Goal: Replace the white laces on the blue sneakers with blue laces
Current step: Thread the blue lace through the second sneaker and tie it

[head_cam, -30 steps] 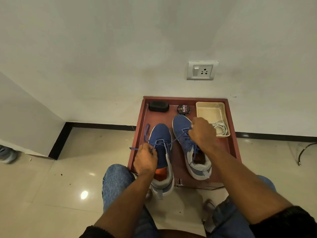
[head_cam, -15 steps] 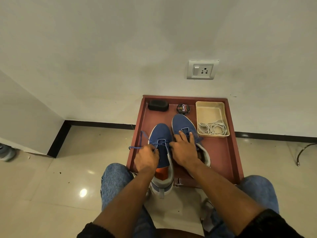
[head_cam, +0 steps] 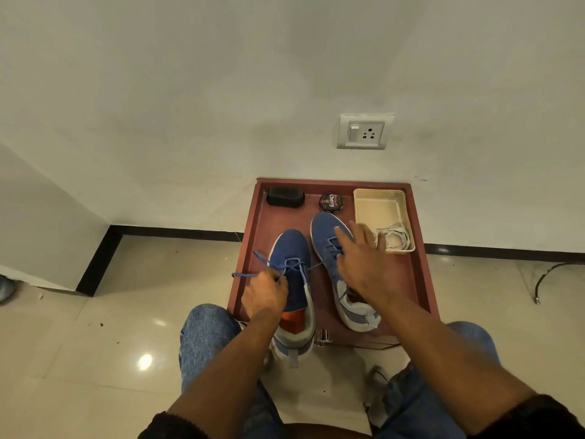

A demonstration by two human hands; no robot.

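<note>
Two blue sneakers stand side by side on a red-brown tray (head_cam: 421, 280), toes toward the wall. The left sneaker (head_cam: 292, 248) carries a blue lace (head_cam: 253, 259) whose ends trail off to the left. My left hand (head_cam: 264, 294) pinches that lace at the eyelets. The right sneaker (head_cam: 326, 229) is also threaded with blue lace. My right hand (head_cam: 364, 264) hovers over it with fingers spread and straight, holding nothing. The white laces (head_cam: 395, 239) lie coiled in a cream tub (head_cam: 380, 207) at the tray's back right.
A black brush (head_cam: 285, 197) and a round polish tin (head_cam: 331, 202) sit along the tray's far edge. The tray stands against a white wall with a socket (head_cam: 364, 132). My knees in jeans flank the tray's near edge. Glossy floor tiles lie to the left.
My right hand has moved from the gap between the sneakers up and to the right, over the right sneaker, with its fingers now spread. My left hand stays at the left sneaker's lace.
</note>
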